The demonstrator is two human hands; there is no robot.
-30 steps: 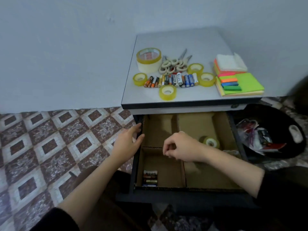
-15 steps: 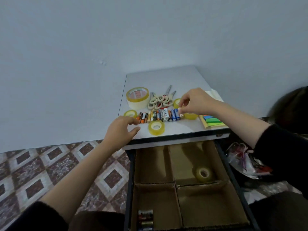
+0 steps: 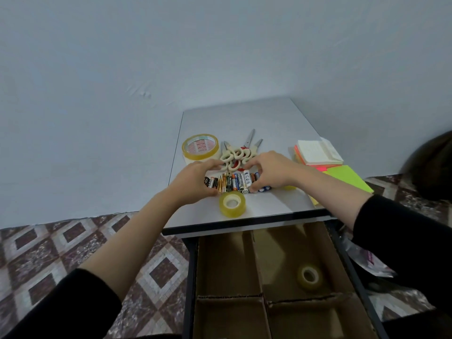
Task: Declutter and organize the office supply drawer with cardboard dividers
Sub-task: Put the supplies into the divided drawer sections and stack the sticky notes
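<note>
A row of batteries [image 3: 232, 183] is laid side by side near the front edge of the worktop [image 3: 256, 118] and is bracketed at both ends by the hands. The left hand [image 3: 195, 182] is curled round its left end, thumb in front and fingers behind, and the right hand [image 3: 271, 172] is curled round its right end likewise, so the hands are kept apart with the batteries held between them. Just in front of the row a small tape roll [image 3: 232, 204] is laid flat. Behind the row scissors [image 3: 238, 152] are heaped, with a large tape roll [image 3: 200, 149] beside them toward the left edge. Sticky-note pads [image 3: 318, 152] are stacked along the right edge. Below the front edge the drawer [image 3: 189, 277] is seen open, split by cardboard dividers [image 3: 259, 297]; a third tape roll [image 3: 309, 277] is seen in its right rear compartment.
</note>
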